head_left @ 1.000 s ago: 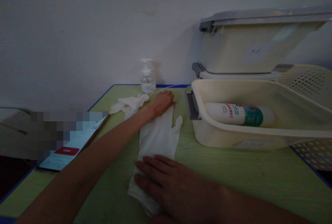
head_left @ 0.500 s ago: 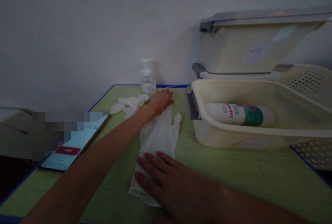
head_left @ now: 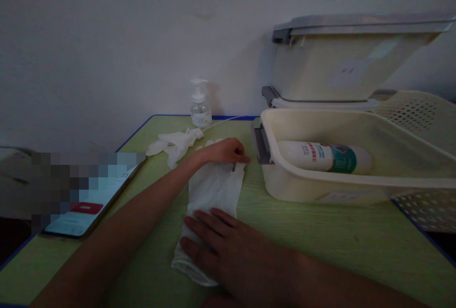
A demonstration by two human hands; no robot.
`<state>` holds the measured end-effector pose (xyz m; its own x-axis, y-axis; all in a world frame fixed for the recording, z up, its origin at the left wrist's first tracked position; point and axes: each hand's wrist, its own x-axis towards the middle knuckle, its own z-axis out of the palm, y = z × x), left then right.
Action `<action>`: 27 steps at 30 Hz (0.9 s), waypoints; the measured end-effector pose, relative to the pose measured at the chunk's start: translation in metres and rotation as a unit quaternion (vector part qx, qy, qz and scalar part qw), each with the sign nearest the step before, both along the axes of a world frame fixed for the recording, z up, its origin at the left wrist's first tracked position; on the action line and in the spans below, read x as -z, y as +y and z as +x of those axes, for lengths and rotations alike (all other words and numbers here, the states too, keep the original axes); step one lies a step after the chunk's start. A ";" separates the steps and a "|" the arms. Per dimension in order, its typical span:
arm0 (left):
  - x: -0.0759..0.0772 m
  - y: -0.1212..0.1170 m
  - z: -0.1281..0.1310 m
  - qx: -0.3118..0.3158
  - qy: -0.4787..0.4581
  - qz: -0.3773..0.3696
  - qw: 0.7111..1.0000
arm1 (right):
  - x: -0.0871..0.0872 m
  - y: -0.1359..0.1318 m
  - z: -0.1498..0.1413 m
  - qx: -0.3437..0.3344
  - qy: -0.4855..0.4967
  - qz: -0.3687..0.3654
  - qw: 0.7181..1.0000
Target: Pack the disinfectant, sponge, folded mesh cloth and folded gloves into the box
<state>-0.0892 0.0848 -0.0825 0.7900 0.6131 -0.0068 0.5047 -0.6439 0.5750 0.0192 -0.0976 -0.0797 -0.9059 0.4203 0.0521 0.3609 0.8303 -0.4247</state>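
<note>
A thin white disposable glove point(head_left: 213, 191) lies stretched out on the table, its cuff toward me. My left hand point(head_left: 228, 150) is bent over the glove's thumb, with fingers curled and pressed together there; the glove's thumb tip is hidden beneath them. Across the cuff end rests my right hand point(head_left: 231, 246), palm down, its fingers spread flat on the glove. Beyond my left forearm a second white glove point(head_left: 178, 144) lies crumpled.
A clear pump bottle point(head_left: 201, 110) stands by the wall. At left lies a lit phone point(head_left: 85, 208). A cream bin point(head_left: 306, 189) at right holds a white-and-green bottle point(head_left: 320, 157) on its side. Behind it is a lidded box point(head_left: 320, 68), beside a perforated basket point(head_left: 416, 110).
My left hand has moved from the glove's fingertips toward me and right, onto its thumb, and its fingers have curled. My right hand stays flat on the cuff end.
</note>
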 end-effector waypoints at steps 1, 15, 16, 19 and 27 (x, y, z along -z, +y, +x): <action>0.001 0.002 0.000 0.002 -0.006 -0.008 1.000 | 0.000 0.000 0.000 -0.001 -0.002 -0.001 1.000; 0.014 -0.003 0.010 -0.048 -0.054 0.067 0.995 | 0.002 0.000 -0.003 -0.005 -0.026 0.017 1.000; 0.016 -0.005 0.010 -0.058 -0.052 0.085 0.993 | 0.002 0.000 -0.002 -0.005 -0.025 0.018 1.000; 0.020 -0.011 0.010 -0.080 -0.040 0.137 0.987 | 0.002 -0.001 -0.002 0.000 -0.024 0.024 0.999; 0.020 -0.020 0.011 -0.093 0.021 0.205 0.974 | 0.012 -0.008 -0.006 0.014 -0.021 0.060 0.998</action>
<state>-0.0782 0.0651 -0.1024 0.6692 0.7037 0.2387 0.6521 -0.7102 0.2654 0.0128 -0.1058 -0.0919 -0.8967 0.4379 0.0650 0.3995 0.8637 -0.3073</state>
